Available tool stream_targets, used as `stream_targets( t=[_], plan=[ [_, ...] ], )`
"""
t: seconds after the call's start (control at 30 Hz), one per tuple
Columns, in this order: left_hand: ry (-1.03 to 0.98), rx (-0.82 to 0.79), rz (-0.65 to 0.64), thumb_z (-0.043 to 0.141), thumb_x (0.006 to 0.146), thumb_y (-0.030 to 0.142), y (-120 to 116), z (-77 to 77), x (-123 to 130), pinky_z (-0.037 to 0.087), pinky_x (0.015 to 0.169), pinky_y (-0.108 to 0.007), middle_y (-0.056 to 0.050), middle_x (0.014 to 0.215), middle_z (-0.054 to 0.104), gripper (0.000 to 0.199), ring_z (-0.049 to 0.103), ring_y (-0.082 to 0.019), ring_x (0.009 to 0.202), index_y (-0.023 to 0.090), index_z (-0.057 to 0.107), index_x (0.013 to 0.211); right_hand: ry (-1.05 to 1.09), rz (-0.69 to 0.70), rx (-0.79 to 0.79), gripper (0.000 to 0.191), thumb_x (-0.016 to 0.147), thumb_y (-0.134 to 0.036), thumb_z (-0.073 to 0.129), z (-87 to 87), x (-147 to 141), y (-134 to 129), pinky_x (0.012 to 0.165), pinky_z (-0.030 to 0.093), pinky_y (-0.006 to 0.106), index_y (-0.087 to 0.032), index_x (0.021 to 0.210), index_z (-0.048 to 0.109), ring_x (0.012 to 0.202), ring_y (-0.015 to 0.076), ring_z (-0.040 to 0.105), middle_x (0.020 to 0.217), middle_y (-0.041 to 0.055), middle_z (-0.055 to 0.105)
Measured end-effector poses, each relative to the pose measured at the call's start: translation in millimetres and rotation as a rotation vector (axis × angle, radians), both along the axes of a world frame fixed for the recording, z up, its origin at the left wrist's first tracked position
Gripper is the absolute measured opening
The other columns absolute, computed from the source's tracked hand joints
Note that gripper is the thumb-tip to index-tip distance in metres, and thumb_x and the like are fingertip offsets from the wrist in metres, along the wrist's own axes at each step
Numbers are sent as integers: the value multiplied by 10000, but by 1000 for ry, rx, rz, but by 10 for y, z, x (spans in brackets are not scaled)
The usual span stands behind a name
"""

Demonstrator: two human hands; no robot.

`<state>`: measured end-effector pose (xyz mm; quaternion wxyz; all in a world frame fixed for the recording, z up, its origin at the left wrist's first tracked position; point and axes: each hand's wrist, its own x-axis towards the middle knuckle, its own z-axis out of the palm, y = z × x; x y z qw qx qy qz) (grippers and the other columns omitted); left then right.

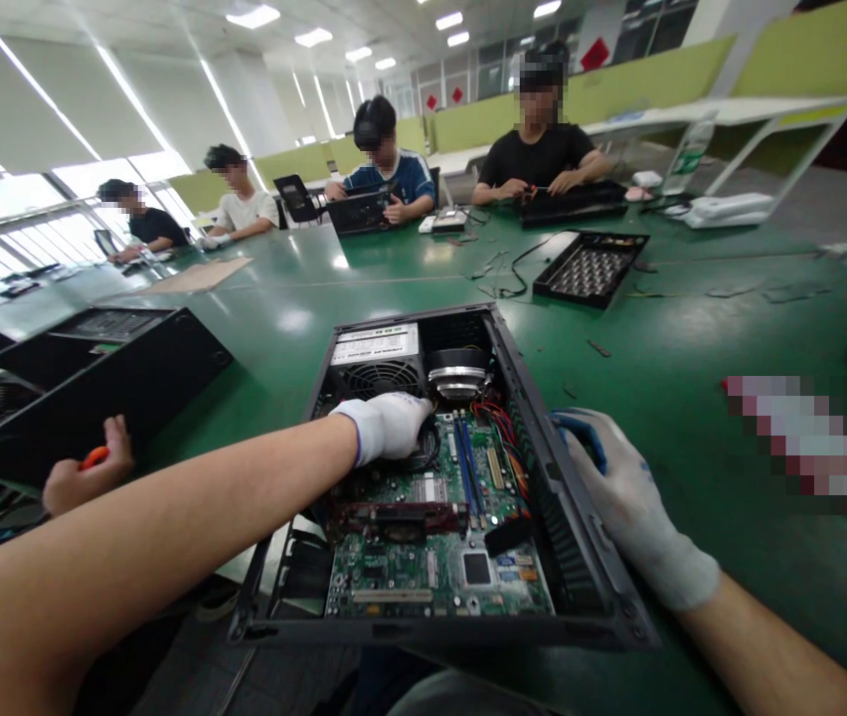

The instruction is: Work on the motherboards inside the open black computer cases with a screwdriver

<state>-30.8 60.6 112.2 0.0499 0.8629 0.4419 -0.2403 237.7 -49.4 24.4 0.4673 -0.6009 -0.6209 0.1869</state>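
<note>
An open computer case (386,631) lies in front of me, its green motherboard (394,572) facing up. My left hand (394,423), in a white glove, reaches inside with its fingers curled down beside a coil of black cable (427,452). What the fingertips pinch, if anything, is hidden. Just beyond them are the power supply (377,358) and a round CPU cooler (459,373). My right hand (613,477), gloved with blue on the fingers, grips the case's right side wall from outside. Red and yellow wires (505,438) run along that wall within.
Another black case (95,368) stands at the left, where another person's hand (91,472) holds something orange. Across the green table (296,288) lies a black panel (592,267) among loose wires. Several people work along the far side. A blurred red-and-white item (811,433) lies at right.
</note>
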Motion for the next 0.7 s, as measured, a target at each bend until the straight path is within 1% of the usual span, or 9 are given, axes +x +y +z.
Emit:
stream_targets(
  t=[0.1,0.2,0.3,0.4,0.5,0.7],
  plan=[
    [2,24,-5,737,806,333,-7,10,5,571,1016,-373,-164,1284,732,555,703,-324,1194,169,641,1327,-5,-1,-14,436,992,-588,521,5,-5,0,1058,495,474,-222,1171,677,1150,297,649,1206,113,683],
    [36,10,30,773,772,379,-29,40,42,580,997,-358,-162,1251,746,559,716,-326,1169,169,672,1280,-18,6,-22,458,990,-601,508,20,-8,5,1044,505,472,-212,1164,676,1137,299,654,1189,120,687],
    [97,-5,60,778,776,409,-54,68,86,590,976,-362,-179,1215,755,514,728,-336,1139,144,704,1211,-19,12,-25,467,985,-610,506,33,-12,10,1039,507,475,-209,1155,677,1126,297,653,1178,124,687],
    [112,-2,48,758,803,386,-60,74,108,586,983,-360,-181,1209,757,470,728,-334,1138,137,708,1198,-12,19,-31,458,988,-603,506,34,-18,8,1040,504,477,-211,1155,674,1125,293,650,1184,124,685],
    [101,-3,34,754,805,360,-52,62,104,577,1003,-361,-181,1221,754,471,722,-335,1155,135,703,1216,-2,36,-34,449,988,-598,513,23,-26,-1,1037,507,478,-218,1166,671,1124,292,652,1193,120,685],
    [43,-12,-17,741,806,317,-35,-1,69,579,999,-379,-168,1255,743,468,712,-336,1167,155,693,1243,3,52,-33,456,962,-617,535,12,-35,-9,1044,506,488,-230,1158,674,1128,301,648,1189,112,686]
  ],
)
